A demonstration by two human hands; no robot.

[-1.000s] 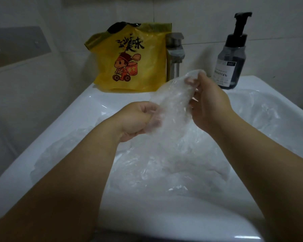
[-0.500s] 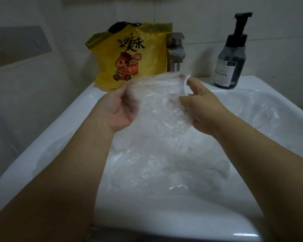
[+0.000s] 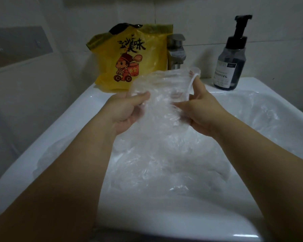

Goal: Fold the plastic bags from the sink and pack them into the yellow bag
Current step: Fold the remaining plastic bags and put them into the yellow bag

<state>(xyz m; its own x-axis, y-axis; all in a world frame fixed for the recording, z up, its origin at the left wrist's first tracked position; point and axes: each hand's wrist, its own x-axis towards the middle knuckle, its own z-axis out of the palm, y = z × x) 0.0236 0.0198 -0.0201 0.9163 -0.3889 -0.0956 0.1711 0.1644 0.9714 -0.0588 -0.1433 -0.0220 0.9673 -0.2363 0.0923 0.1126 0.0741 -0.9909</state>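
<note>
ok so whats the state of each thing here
clear bag: crumpled, held up by both hands
left hand: grips bag's left side
right hand: pinches bag's right side
other bags: loose in sink
yellow bag: upright behind sink
pump bottle: upright

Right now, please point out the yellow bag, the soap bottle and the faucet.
yellow bag (image 3: pixel 135 56): head view, printed front.
soap bottle (image 3: pixel 233 58): head view, dark body.
faucet (image 3: pixel 176 51): head view, metal body.
</note>
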